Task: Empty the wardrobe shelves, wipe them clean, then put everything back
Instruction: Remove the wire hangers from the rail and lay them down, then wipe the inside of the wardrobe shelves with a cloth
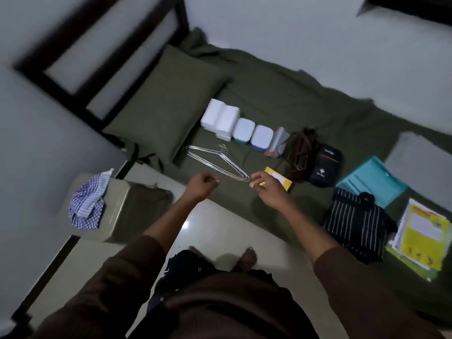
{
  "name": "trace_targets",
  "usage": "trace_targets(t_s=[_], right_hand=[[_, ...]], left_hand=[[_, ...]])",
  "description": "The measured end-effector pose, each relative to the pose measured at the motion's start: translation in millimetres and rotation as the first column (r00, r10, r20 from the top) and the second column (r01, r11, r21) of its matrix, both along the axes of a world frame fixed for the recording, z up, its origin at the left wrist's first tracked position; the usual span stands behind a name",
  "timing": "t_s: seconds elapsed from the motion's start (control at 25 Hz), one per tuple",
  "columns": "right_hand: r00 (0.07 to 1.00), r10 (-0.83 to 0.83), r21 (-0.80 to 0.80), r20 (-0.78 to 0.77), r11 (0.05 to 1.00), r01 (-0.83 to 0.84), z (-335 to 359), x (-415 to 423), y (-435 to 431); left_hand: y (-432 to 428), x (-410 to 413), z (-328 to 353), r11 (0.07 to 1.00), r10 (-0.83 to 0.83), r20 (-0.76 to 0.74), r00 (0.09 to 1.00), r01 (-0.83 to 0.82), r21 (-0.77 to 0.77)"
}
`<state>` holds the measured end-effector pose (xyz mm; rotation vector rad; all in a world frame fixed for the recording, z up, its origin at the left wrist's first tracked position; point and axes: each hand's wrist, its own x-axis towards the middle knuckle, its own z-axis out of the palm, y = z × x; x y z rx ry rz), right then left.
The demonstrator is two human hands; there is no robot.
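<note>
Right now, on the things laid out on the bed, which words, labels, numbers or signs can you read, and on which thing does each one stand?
No text can be read as words.
White cross sign: on the dark pouch; the white lettering above and below it is too blurred to read.
Yellow booklet: print and small figures, too blurred.
Yellow box: white label, nothing legible.
Grey packet: red marking, illegible.

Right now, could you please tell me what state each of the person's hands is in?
Left hand: fingers curled, nothing clearly held; a grip cannot be told.
Right hand: fingers loosely curled above the wire hangers and yellow box; a grip cannot be told.
</note>
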<state>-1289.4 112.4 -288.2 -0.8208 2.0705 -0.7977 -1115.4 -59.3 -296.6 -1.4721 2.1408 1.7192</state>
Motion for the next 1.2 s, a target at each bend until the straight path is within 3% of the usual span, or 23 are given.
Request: trace_targets(t_s=[0.16, 0.44, 0.64, 0.8, 1.0, 1.2], right_hand=[[0.968, 0.248, -0.023, -0.047, 0.968, -0.250, 22.9, 48.2, -71.7], [0.818, 0.572, -0.030, -0.068, 0.818, -0.574, 34.9, 221.0, -190.7], [0.698, 0.715, -0.044, -0.031, 0.697, -0.716, 25.2, 338.5, -243.1], [0.624, 0.782, 0.021, 0.002, 0.624, -0.781, 10.7, 382.0, -287.2], [0.435, 0.900, 0.173, -0.023, 0.432, -0.885, -41.5, 412.7, -381.5], [0.104, 0.993, 0.309, -0.061, 0.118, -0.944, -110.0, 440.7, -471.7]], left_hand=[[-28.0, 87.8, 24.2, 0.966, 0.245, -0.047, 0.968, -0.248, -0.072], [-53.2, 289.5, 38.5, 0.787, 0.585, -0.100, 0.805, -0.593, -0.172], [-57.9, 398.3, 26.8, 0.659, 0.741, -0.003, 0.671, -0.728, -0.189], [-77.9, 438.0, 8.6, 0.593, 0.802, 0.036, 0.596, -0.788, -0.164], [-117.6, 458.0, -20.5, 0.510, 0.860, 0.084, 0.503, -0.848, -0.143], [-167.0, 462.6, -42.8, 0.395, 0.914, 0.140, 0.380, -0.913, -0.099]])
